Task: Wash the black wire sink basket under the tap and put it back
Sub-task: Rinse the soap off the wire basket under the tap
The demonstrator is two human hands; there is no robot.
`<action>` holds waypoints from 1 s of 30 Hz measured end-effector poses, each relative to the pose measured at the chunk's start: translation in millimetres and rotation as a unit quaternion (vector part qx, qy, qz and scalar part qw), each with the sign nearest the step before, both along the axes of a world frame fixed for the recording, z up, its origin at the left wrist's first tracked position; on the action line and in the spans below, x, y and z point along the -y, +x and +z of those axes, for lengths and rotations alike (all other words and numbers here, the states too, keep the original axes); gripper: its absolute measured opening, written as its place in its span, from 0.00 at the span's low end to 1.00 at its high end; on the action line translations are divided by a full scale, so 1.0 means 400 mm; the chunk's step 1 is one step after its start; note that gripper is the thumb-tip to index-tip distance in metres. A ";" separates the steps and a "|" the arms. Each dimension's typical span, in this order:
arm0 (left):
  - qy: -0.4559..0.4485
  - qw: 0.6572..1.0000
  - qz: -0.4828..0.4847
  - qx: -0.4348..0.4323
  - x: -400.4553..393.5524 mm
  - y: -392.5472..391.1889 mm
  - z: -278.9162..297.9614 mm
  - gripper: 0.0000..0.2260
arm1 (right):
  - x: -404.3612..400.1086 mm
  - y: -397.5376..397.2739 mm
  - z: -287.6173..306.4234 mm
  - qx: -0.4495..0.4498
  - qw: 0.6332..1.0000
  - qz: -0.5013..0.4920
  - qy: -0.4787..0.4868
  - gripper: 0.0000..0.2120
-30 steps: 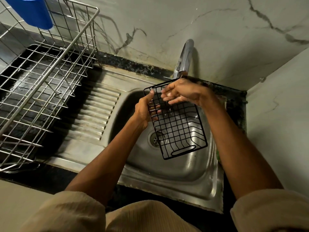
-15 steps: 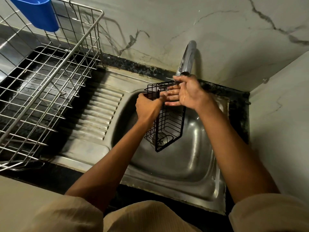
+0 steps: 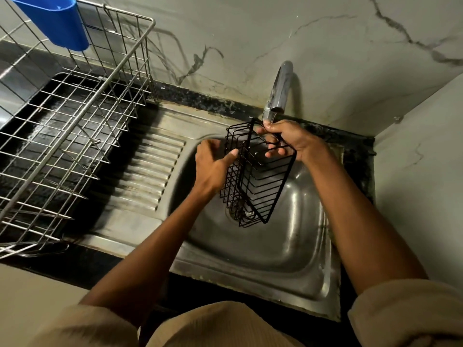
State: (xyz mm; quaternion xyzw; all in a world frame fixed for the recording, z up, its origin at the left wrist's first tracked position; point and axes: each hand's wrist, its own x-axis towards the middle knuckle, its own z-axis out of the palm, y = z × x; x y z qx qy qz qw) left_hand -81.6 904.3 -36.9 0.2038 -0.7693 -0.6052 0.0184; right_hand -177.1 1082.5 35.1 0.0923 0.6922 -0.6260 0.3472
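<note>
Black wire sink basket (image 3: pixel 253 179) tilted on edge under tap (image 3: pixel 276 96), centre frame, exposing wires to water. Right hand (image 3: pixel 288 139) gripping upper rim; left hand (image 3: pixel 213 166) pinching side, steadying.

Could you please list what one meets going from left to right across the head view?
Blue plastic cup → silver wire dish rack → ribbed steel draining board → left hand → black wire sink basket → right hand.

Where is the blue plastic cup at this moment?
In the head view the blue cup is at the top left, hanging on the rim of the steel wire dish rack, left of the sink and far from both hands.
</note>
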 end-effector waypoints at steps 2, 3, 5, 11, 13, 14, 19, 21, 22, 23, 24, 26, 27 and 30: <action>0.028 0.997 0.005 0.068 0.020 -0.022 -0.042 0.35 | -0.008 0.005 0.001 -0.022 0.999 0.033 -0.010 0.13; 0.057 0.992 0.011 0.113 0.025 -0.026 -0.064 0.41 | -0.011 0.006 -0.003 -0.032 0.999 0.035 -0.018 0.13; 0.152 0.975 0.005 0.165 0.043 -0.027 -0.137 0.53 | -0.019 0.008 -0.011 -0.046 0.998 0.020 -0.037 0.12; 0.153 0.970 0.054 0.184 0.051 -0.022 -0.157 0.49 | -0.056 0.023 -0.045 -0.015 0.989 0.000 -0.148 0.15; 0.162 0.971 0.063 0.165 0.037 -0.004 -0.119 0.40 | -0.082 0.027 -0.060 -0.002 0.982 -0.042 -0.185 0.15; 0.158 0.973 0.071 0.150 0.033 0.001 -0.122 0.34 | -0.097 0.027 -0.069 -0.003 0.978 -0.064 -0.198 0.15; 0.282 0.947 0.097 0.117 0.039 -0.001 -0.140 0.28 | -0.162 0.019 -0.120 0.009 0.950 -0.117 -0.289 0.16; 0.384 0.905 0.103 0.154 0.057 0.009 -0.124 0.29 | -0.172 0.026 -0.133 -0.002 0.936 -0.134 -0.325 0.15; 0.429 0.883 0.081 0.175 0.067 0.016 -0.121 0.32 | -0.174 0.031 -0.136 -0.006 0.931 -0.155 -0.330 0.14; 0.456 0.869 0.043 0.188 0.073 0.022 -0.122 0.36 | -0.175 0.038 -0.140 -0.006 0.928 -0.178 -0.327 0.13; 0.482 0.854 0.002 0.197 0.072 0.029 -0.116 0.38 | -0.174 0.043 -0.141 -0.007 0.928 -0.198 -0.314 0.13; 0.532 0.826 -0.003 0.188 0.063 0.025 -0.108 0.36 | -0.178 0.048 -0.153 -0.011 0.937 -0.222 -0.269 0.15; 0.542 0.821 0.037 0.176 0.058 0.016 -0.101 0.31 | -0.178 0.051 -0.162 -0.008 0.942 -0.226 -0.248 0.17; 0.567 0.808 0.104 0.125 0.050 -0.016 -0.072 0.20 | -0.160 0.054 -0.194 0.012 0.963 -0.234 -0.136 0.17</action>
